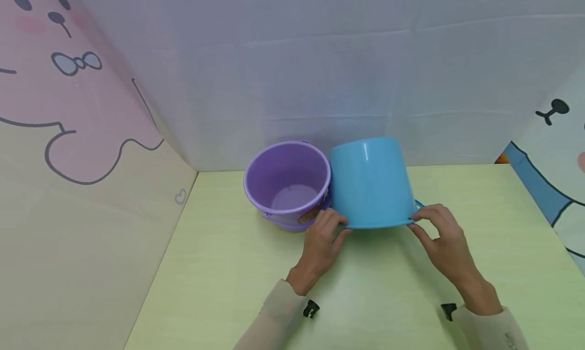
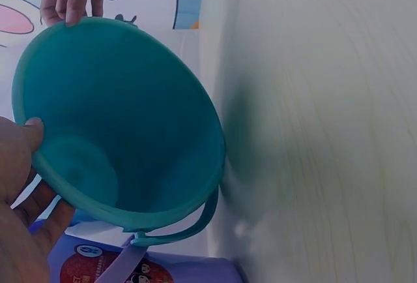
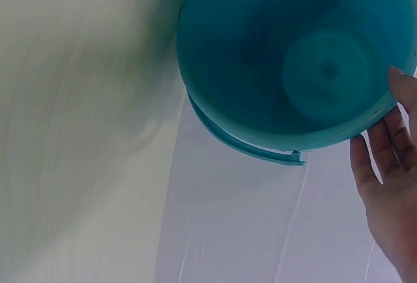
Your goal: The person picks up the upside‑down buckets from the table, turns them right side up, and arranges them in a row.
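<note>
A light blue bucket (image 1: 372, 182) is tipped with its base up and its mouth toward me and down. My left hand (image 1: 322, 238) pinches its rim at the left, thumb on the inside, as the left wrist view shows. On the opposite side my right hand (image 1: 443, 243) pinches the rim the same way. The bucket's inside (image 3: 260, 55) holds nothing that shows, and its handle (image 3: 241, 145) hangs along the rim. Close beside it on the left, a purple bucket (image 1: 292, 215) stands upright, mouth up, with a label on its side and its handle down.
Both buckets are at the back of the pale green table (image 1: 205, 268), near a white cloth wall (image 1: 297, 75). Side panels with cartoon animals bound the table: a pink one (image 1: 82, 101) at the left, a white one (image 1: 562, 162) at the right.
</note>
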A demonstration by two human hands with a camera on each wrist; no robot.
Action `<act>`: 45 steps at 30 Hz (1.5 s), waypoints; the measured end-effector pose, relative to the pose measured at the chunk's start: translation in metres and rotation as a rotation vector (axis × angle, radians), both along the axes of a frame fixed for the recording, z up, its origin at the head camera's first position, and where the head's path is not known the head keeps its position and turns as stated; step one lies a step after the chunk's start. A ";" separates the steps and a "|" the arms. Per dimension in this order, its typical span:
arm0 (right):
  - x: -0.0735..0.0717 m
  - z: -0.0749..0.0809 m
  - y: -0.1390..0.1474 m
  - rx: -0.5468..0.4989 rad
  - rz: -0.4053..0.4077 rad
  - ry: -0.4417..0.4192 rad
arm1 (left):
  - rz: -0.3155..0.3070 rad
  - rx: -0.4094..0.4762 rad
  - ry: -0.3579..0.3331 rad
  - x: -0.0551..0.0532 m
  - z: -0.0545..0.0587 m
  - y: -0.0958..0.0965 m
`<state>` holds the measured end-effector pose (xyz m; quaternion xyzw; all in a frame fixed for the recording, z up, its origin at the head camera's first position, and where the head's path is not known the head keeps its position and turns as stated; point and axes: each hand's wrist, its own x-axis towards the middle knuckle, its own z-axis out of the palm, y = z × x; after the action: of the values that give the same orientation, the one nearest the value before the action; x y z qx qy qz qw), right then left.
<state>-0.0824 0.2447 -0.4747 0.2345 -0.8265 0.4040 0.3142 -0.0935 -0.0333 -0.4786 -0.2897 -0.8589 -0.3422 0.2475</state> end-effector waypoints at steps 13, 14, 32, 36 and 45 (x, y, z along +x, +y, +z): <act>0.003 0.007 -0.002 0.004 -0.013 -0.016 | -0.008 0.028 -0.005 -0.002 0.004 -0.002; 0.003 0.008 -0.002 0.003 -0.013 -0.015 | -0.009 0.030 -0.004 -0.002 0.005 -0.003; -0.003 0.015 -0.007 -0.048 0.023 0.082 | -0.045 0.135 -0.002 -0.004 0.013 -0.005; 0.000 0.013 -0.007 -0.076 0.010 0.046 | -0.043 0.149 -0.019 -0.004 0.014 -0.006; 0.013 -0.004 -0.011 -0.169 -0.167 -0.094 | -0.036 0.162 -0.043 -0.002 0.013 -0.008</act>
<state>-0.0697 0.2339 -0.4792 0.1184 -0.8199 0.4553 0.3264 -0.0960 -0.0413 -0.4655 -0.2767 -0.8281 -0.4211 0.2456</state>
